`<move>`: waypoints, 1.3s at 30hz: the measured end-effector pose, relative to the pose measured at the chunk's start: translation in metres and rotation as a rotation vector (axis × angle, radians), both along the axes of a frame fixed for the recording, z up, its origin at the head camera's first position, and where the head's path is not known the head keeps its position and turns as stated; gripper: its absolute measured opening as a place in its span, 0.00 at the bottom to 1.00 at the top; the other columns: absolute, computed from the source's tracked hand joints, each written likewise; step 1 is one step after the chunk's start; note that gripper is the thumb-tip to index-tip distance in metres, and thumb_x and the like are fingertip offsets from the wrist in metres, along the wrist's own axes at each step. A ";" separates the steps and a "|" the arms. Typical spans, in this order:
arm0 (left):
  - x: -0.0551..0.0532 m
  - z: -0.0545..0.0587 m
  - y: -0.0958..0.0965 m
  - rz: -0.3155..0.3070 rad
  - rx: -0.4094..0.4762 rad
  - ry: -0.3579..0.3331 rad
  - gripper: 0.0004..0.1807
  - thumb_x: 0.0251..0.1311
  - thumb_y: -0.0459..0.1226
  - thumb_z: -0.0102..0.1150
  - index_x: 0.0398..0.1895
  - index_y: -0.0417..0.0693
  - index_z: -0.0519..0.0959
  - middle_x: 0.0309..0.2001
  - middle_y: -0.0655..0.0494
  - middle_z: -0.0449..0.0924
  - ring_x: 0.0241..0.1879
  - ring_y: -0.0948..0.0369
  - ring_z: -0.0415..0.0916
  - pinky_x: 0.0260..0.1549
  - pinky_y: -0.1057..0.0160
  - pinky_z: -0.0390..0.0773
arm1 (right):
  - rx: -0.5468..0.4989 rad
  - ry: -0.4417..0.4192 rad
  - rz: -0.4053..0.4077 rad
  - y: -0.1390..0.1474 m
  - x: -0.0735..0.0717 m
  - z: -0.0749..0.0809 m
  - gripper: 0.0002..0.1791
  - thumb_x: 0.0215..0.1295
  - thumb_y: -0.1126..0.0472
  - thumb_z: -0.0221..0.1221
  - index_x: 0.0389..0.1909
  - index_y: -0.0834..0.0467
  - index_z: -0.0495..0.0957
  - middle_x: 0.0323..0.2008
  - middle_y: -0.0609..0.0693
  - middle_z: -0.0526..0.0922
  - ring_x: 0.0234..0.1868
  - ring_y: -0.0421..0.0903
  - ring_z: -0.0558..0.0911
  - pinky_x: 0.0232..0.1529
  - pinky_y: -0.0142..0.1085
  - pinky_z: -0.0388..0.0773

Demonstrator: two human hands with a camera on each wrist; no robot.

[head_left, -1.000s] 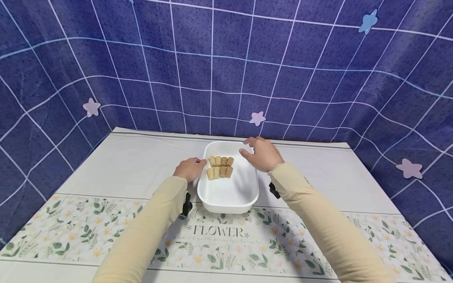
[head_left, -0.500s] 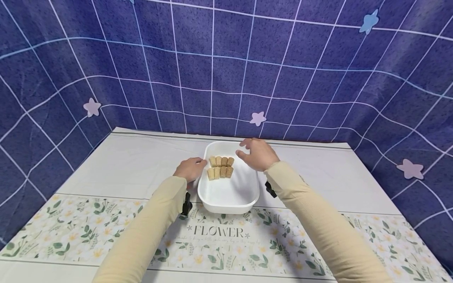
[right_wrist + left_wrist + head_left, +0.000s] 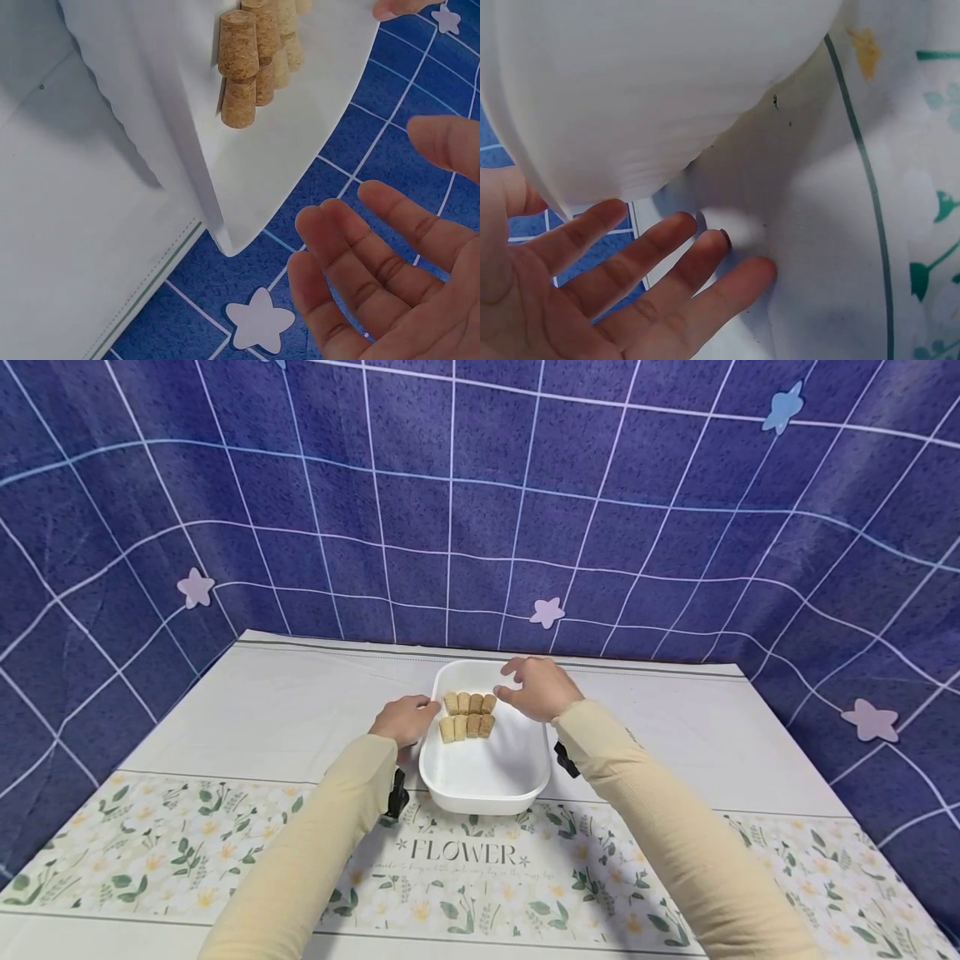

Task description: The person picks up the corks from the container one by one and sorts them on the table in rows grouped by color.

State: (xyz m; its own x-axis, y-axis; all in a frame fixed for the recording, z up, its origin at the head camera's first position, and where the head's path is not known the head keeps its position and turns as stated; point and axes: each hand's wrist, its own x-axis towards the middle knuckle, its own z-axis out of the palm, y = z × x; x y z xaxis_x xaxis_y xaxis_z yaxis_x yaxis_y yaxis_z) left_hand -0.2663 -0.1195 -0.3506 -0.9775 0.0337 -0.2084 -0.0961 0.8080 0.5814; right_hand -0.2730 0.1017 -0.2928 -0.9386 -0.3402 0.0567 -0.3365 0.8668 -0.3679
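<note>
Eight corks (image 3: 473, 724) in tub (image 3: 480, 777), left hand (image 3: 402, 721) beside it: unmoved; right hand (image 3: 542, 687) shifted leftward; fingers (image 3: 409, 225) wide on both.

corks (image 3: 472, 725) block the tray (image 3: 483, 774) at far left, near end free.

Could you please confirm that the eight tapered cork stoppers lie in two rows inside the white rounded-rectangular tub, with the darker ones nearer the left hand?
Not quite: the head view shows the pale, tapered cork stoppers nearer the left hand, not the darker brown ones. The rest is right.
</note>
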 end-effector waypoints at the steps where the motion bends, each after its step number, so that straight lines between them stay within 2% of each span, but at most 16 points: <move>1: 0.000 0.000 0.000 0.000 0.001 -0.002 0.32 0.78 0.49 0.35 0.75 0.40 0.65 0.71 0.36 0.66 0.65 0.40 0.70 0.62 0.44 0.72 | 0.003 -0.010 0.004 0.000 -0.001 0.000 0.25 0.72 0.51 0.61 0.63 0.60 0.78 0.55 0.62 0.83 0.56 0.57 0.81 0.58 0.49 0.76; 10: 0.000 -0.001 0.000 -0.003 -0.005 -0.012 0.32 0.78 0.49 0.34 0.75 0.40 0.65 0.71 0.36 0.67 0.63 0.40 0.72 0.58 0.45 0.76 | 0.035 -0.074 0.024 -0.004 -0.007 -0.003 0.25 0.68 0.53 0.65 0.62 0.60 0.79 0.52 0.60 0.85 0.54 0.55 0.82 0.58 0.46 0.77; 17: 0.002 0.000 0.000 -0.008 0.000 -0.028 0.32 0.79 0.49 0.33 0.76 0.40 0.64 0.70 0.36 0.68 0.60 0.41 0.75 0.51 0.47 0.81 | 0.061 -0.146 0.015 -0.009 -0.014 -0.010 0.26 0.66 0.55 0.66 0.62 0.60 0.79 0.51 0.58 0.85 0.53 0.53 0.83 0.57 0.45 0.77; 20: 0.003 0.001 0.001 -0.003 0.007 -0.036 0.32 0.79 0.50 0.33 0.76 0.41 0.64 0.70 0.35 0.68 0.59 0.41 0.76 0.48 0.48 0.83 | 0.091 -0.163 0.014 -0.013 -0.014 -0.010 0.26 0.65 0.55 0.66 0.62 0.60 0.79 0.49 0.56 0.87 0.54 0.53 0.83 0.58 0.45 0.76; 22: 0.003 0.001 0.001 0.001 0.013 -0.041 0.32 0.79 0.50 0.33 0.76 0.41 0.64 0.70 0.35 0.68 0.58 0.41 0.76 0.46 0.48 0.83 | 0.107 -0.167 0.021 -0.015 -0.013 -0.010 0.26 0.65 0.55 0.66 0.62 0.61 0.80 0.51 0.57 0.86 0.58 0.55 0.81 0.62 0.45 0.74; 25: 0.002 -0.001 0.000 0.001 0.013 -0.044 0.32 0.79 0.50 0.33 0.76 0.41 0.64 0.69 0.35 0.69 0.58 0.41 0.76 0.48 0.48 0.83 | 0.119 -0.176 0.023 -0.018 -0.013 -0.011 0.25 0.65 0.55 0.66 0.61 0.62 0.80 0.59 0.58 0.82 0.64 0.57 0.77 0.66 0.46 0.71; 28: 0.001 -0.002 0.000 -0.001 0.012 -0.048 0.32 0.79 0.50 0.33 0.76 0.42 0.64 0.69 0.36 0.69 0.58 0.41 0.76 0.50 0.47 0.82 | 0.133 -0.188 0.013 -0.021 -0.015 -0.014 0.24 0.65 0.55 0.67 0.60 0.62 0.81 0.64 0.60 0.78 0.66 0.57 0.75 0.67 0.46 0.70; 33: 0.001 -0.002 0.000 -0.016 -0.003 -0.031 0.32 0.79 0.50 0.33 0.76 0.41 0.65 0.70 0.37 0.68 0.62 0.41 0.73 0.57 0.46 0.77 | 0.147 -0.206 -0.012 -0.026 -0.017 -0.017 0.25 0.63 0.54 0.68 0.58 0.61 0.81 0.62 0.59 0.80 0.63 0.55 0.77 0.64 0.44 0.72; 39: 0.001 0.000 0.000 -0.016 -0.002 -0.024 0.31 0.79 0.49 0.33 0.75 0.40 0.65 0.71 0.37 0.68 0.64 0.41 0.72 0.60 0.45 0.75 | 0.168 -0.209 -0.048 -0.032 -0.020 -0.020 0.23 0.61 0.54 0.70 0.55 0.60 0.83 0.56 0.55 0.84 0.59 0.52 0.80 0.62 0.41 0.74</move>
State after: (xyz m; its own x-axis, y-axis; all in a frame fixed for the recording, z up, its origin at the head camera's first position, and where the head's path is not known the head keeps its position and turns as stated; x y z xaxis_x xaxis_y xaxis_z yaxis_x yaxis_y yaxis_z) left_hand -0.2649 -0.1197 -0.3510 -0.9715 0.0493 -0.2317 -0.0965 0.8108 0.5774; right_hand -0.2931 0.0698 -0.3132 -0.9394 -0.2829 -0.1934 -0.2250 0.9349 -0.2745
